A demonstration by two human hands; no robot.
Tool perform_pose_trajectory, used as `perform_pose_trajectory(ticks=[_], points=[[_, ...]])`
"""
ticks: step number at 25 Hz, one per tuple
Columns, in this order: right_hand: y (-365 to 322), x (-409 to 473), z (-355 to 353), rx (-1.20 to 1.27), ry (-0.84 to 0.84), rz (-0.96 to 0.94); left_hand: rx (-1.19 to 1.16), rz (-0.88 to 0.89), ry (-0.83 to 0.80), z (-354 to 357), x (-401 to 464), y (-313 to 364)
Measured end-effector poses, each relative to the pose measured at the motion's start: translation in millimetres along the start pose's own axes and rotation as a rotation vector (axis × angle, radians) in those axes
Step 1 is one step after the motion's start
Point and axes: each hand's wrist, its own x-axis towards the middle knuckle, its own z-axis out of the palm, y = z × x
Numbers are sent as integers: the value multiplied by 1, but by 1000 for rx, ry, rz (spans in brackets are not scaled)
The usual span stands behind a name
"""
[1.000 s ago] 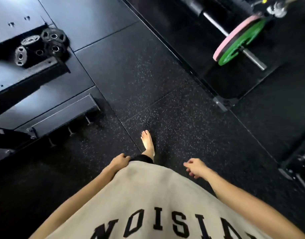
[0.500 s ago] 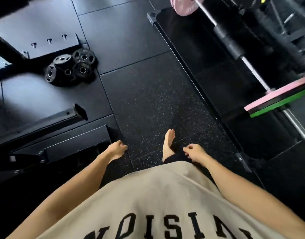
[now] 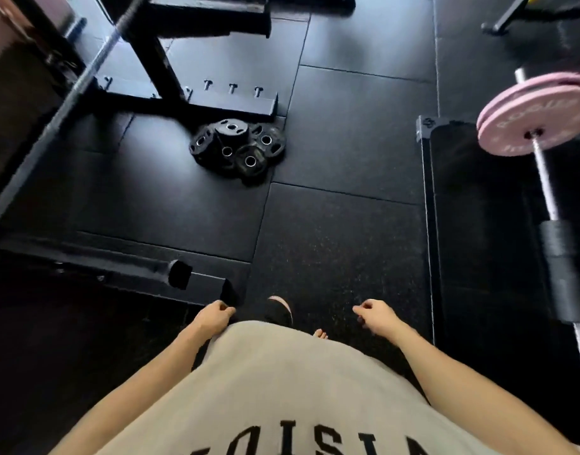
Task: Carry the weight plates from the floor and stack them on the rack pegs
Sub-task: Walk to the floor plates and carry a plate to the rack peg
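A pile of several small black weight plates with metal-ringed holes lies on the black rubber floor ahead of me, overlapping one another. Just behind it stands the black rack base with short pegs sticking up from its foot bar. My left hand hangs by my hip with the fingers loosely curled and nothing in it. My right hand hangs at the other side, also loosely curled and holding nothing. Both hands are well short of the plates.
A barbell with pink plates rests over a black platform at the right. A second bar slants across the upper left. A black frame foot lies low at the left, close to my left hand.
The view has swung round so the plate pile now lies straight ahead and closer. I have stepped forward; both hands stay loose at my sides.
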Motion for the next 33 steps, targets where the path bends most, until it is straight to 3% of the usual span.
perform_pose_trajectory(ticks=[6, 11, 17, 25, 33], points=[[-115, 102, -64, -214, -138, -58, -88, -116, -97, -35, 80, 64], [-252, 172, -113, -342, -130, -133, -145, -115, -67, -133, 162, 117], [-423, 245, -157, -173, -77, -222, -199, -101, -2, -271, 245, 188], [-571, 367, -164, -55, -216, -91, -168, -146, -46, -398, 372, 284], [-637, 516, -118, 113, -242, 189, -81, -121, -95, -422, 558, 351]])
